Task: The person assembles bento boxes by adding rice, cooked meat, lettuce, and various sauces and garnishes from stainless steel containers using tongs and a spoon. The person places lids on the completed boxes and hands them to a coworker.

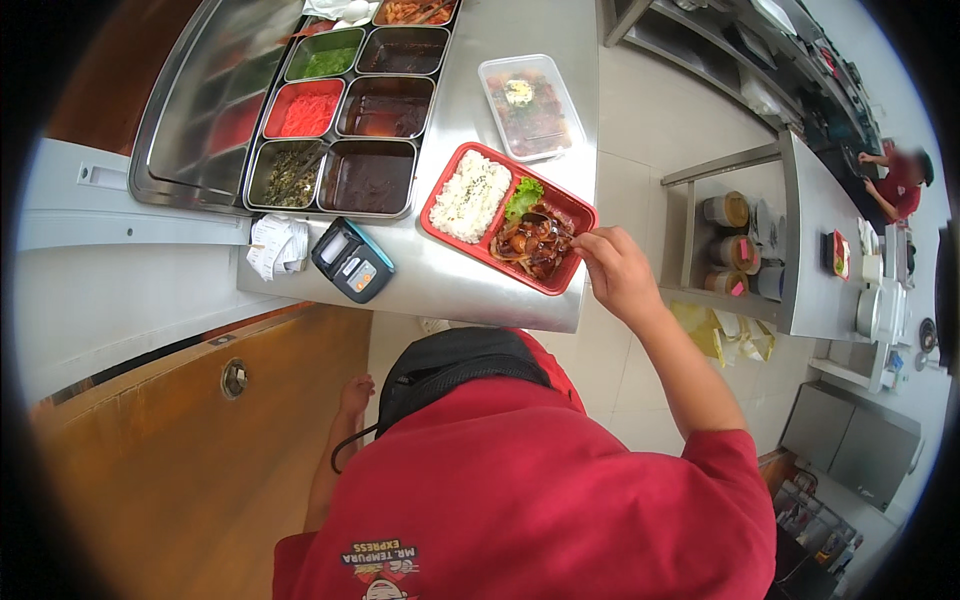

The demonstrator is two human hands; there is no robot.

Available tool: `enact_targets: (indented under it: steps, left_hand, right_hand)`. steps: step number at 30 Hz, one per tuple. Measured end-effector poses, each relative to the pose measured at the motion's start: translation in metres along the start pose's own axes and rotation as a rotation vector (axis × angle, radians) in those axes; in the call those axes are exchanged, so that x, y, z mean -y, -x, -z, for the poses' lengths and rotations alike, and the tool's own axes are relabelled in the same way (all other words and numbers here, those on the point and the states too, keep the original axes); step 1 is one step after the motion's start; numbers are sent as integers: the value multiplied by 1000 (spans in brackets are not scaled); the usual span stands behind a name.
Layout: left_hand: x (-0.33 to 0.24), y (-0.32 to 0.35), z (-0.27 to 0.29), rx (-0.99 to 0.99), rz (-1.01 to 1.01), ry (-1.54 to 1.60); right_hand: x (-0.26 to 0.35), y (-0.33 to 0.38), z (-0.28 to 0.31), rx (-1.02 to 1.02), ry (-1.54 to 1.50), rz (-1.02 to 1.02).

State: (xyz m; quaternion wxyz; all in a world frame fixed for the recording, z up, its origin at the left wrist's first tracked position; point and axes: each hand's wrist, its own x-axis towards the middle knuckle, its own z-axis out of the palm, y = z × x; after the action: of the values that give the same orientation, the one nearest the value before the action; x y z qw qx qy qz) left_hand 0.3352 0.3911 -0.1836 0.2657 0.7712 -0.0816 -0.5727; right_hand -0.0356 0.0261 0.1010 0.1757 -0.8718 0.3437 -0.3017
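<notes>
A red two-compartment meal box [572, 207] sits near the right edge of the steel counter. White rice [468, 197] with dark specks fills its left side. Glazed brown meat and onions [533, 245] lie in the right side beside green lettuce [522, 197]. My right hand [614, 268] is over the box's right rim, thumb and fingers pinched together at the meat's edge; whatever may be between the fingertips is too small to make out. Down by my left side, my left hand [356, 394] hangs below the counter with fingers loosely curled, apparently holding nothing.
A clear lidded container [532, 108] of food stands behind the box. At left are sauce and topping pans [371, 178], a black handheld printer [352, 262] and crumpled receipts [278, 247]. A co-worker [903, 183] stands far right beyond a steel table [815, 240].
</notes>
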Motion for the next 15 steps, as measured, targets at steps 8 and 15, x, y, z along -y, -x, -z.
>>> enact_targets:
  steps: [8, 15]
  left_hand:
    - [6, 8, -10, -16, 39, 74]
    - [3, -8, -12, 69, -20, 63]
  right_hand:
    - [23, 20, 21, 157, -51, -26]
    - [26, 29, 25, 87, -14, -60]
